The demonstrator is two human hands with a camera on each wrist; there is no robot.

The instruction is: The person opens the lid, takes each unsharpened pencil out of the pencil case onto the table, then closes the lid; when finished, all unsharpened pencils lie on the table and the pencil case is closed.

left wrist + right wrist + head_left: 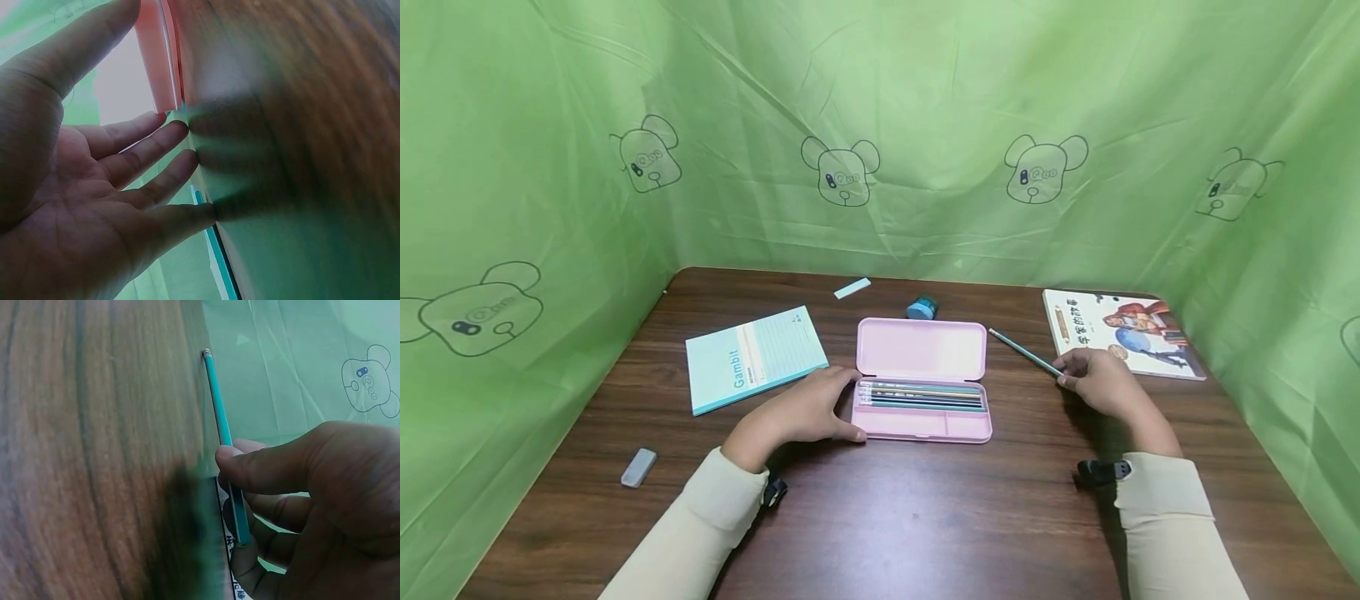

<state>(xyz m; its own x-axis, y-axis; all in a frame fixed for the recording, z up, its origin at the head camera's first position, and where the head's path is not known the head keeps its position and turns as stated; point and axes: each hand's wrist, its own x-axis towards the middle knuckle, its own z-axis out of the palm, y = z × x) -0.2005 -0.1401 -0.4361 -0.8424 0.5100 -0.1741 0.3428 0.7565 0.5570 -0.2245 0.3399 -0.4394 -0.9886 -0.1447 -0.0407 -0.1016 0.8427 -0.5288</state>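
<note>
An open pink pencil case (922, 379) lies mid-table with several pencils (921, 395) in its tray. My left hand (811, 409) rests flat against the case's left end, fingers straight; the left wrist view shows those fingers (164, 164) touching the table beside the pink case edge (156, 56). My right hand (1097, 379) pinches a teal pencil (1024, 353) by its lower end, to the right of the case. In the right wrist view the thumb and fingers grip the teal pencil (219, 412), which points away over the wood.
A light-blue notebook (752, 357) lies left of the case. A blue sharpener (922, 309) and a pale eraser (852, 288) sit behind it, a grey eraser (638, 467) at front left, a picture book (1120, 332) at back right. Green cloth (880, 125) walls three sides.
</note>
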